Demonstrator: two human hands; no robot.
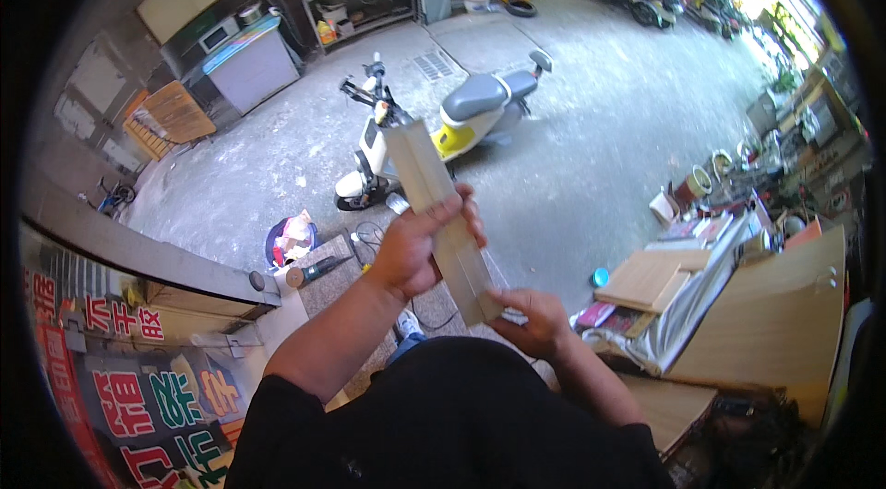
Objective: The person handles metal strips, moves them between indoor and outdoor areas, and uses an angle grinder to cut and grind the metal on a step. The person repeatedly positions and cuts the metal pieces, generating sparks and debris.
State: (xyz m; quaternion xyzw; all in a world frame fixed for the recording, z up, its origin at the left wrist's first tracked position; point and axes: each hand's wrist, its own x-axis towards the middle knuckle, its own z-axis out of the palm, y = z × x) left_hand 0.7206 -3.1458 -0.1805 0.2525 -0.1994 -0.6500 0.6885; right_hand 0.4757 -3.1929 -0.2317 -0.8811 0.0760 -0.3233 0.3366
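A long, straight beige strip (422, 166) slants across the middle in front of me, its far end up and to the left. Lines run along its length; I cannot tell whether it is wood or another material. My left hand (413, 249) is closed around its middle, with the thumb on top and fingers showing past the right edge. At the near end, my right hand (535, 321) grips the right edge between thumb and fingers. A power tool like an angle grinder (314, 271) lies on the ledge below, left of my hands.
A white and yellow scooter (452, 134) stands on the concrete floor beyond the strip. Left of the ledge is a tub of cloths or scraps (292, 238). Stacked boards (641, 279) and a large wooden panel (757, 332) lie at right. A glass door with coloured lettering (138, 387) is at left.
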